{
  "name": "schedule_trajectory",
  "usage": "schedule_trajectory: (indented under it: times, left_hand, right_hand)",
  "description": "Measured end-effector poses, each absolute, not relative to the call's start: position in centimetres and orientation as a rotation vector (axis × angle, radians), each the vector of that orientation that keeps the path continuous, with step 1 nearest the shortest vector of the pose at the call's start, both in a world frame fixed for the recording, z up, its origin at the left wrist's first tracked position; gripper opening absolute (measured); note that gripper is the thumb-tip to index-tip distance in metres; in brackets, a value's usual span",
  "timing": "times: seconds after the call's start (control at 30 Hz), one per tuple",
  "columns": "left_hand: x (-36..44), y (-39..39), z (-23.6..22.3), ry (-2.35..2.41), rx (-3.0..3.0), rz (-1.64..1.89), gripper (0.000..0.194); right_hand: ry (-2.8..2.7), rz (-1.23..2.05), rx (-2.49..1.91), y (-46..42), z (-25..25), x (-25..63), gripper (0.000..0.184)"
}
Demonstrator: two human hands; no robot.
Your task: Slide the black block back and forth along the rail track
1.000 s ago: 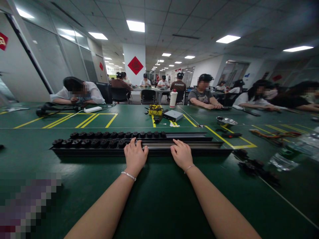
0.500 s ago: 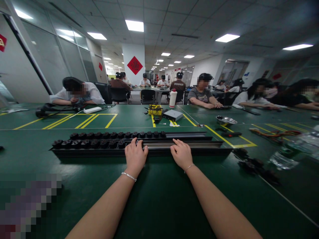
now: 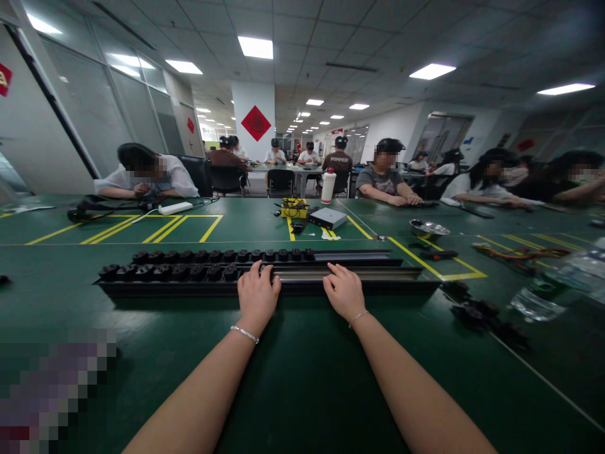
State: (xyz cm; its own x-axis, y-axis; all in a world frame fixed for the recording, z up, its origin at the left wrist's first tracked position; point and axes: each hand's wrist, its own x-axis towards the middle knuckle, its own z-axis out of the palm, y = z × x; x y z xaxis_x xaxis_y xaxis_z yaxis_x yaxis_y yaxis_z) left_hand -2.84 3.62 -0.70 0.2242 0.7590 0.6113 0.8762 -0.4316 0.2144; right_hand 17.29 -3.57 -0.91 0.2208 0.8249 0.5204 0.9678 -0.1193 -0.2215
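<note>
Two long black rails [image 3: 378, 287] lie side by side across the green table, with a row of black round-topped socket modules [image 3: 179, 273] filling their left part. My left hand [image 3: 258, 293] is over the near rail at the right end of its row. Its fingers and thumb are around a black module [image 3: 263, 270], mostly hidden by the hand. Farther right, my right hand [image 3: 346, 291] rests its fingertips on the near rail's bare channel, fingers loosely bent and apart, holding nothing. The far rail [image 3: 354, 257] has its own row of modules.
Loose black modules [image 3: 486, 315] and a clear plastic bottle [image 3: 543, 293] are to the right. Beyond the rails stand a metal bowl [image 3: 429, 228], a grey box [image 3: 328, 219], a yellow box with cables [image 3: 293, 208] and a white bottle [image 3: 328, 186]. Several people sit around.
My left hand's fingers have shifted very slightly on the near rail. My right hand and the rails stay in place.
</note>
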Motion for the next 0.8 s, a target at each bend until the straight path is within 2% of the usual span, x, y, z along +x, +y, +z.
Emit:
schedule_trajectory:
  times: [0.8]
  left_hand:
    - [-2.73,3.64,-0.93,-1.573,-2.329,-1.08,0.035]
  right_hand:
    - [-1.656,-0.365,-1.986,-3.48,-0.92,17.35,0.033]
